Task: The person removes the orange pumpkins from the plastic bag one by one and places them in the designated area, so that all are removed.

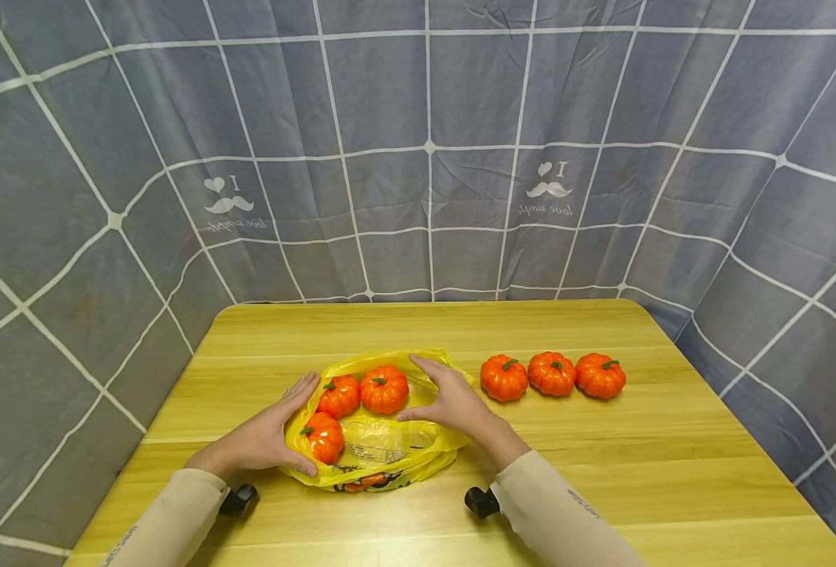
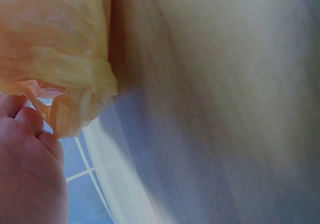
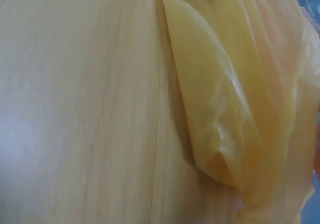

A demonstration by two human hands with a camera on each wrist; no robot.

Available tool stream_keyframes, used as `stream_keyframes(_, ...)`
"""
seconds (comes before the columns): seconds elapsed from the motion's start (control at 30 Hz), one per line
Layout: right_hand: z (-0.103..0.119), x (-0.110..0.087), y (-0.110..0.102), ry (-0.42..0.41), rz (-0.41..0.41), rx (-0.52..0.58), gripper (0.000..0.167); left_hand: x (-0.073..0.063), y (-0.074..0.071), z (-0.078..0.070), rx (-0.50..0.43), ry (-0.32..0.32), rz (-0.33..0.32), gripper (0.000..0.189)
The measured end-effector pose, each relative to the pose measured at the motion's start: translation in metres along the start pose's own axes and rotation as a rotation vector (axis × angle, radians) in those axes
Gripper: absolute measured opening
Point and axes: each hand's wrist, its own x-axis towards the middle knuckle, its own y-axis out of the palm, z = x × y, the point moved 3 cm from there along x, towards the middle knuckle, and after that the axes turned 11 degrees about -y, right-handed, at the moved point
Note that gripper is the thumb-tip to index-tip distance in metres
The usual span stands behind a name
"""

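A yellow plastic bag [image 1: 437, 455] lies on the table with its mouth spread wide. Inside, towards its left, are three small orange pumpkins with green stems: one at the back [image 1: 384, 390], one at the back left [image 1: 339, 396] and one at the front left [image 1: 325, 439]. My left hand [image 1: 269, 435] rests against the bag's left side, thumb along the front rim and fingers extended. My right hand [image 1: 458, 403] is spread at the right side, thumb over the opening and fingers near the back rim. The left wrist view shows the hand [image 2: 30, 169] beside the crumpled yellow plastic [image 2: 60, 67].
Three more orange pumpkins stand in a row right of the bag: left [image 1: 504, 379], middle [image 1: 551, 374] and right [image 1: 600, 376]. The wooden table [image 1: 602, 472] ends at a grey checked curtain [image 1: 389, 189] behind and at both sides. Black devices [image 1: 481, 502] sit under the wrists.
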Motion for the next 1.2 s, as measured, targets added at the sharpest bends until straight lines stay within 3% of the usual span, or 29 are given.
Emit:
stream_keyframes(0.63, 0.001, 0.016, 0.021, 0.077, 0.063, -0.009, 0.102, -0.001, 0.001, 0.000, 0.014, 0.000, -0.001, 0.139)
stream_keyframes(1.2, -0.002, 0.024, 0.037, 0.043, 0.070, -0.052, 0.091, -0.003, -0.001, -0.001, 0.020, -0.003, 0.000, 0.140)
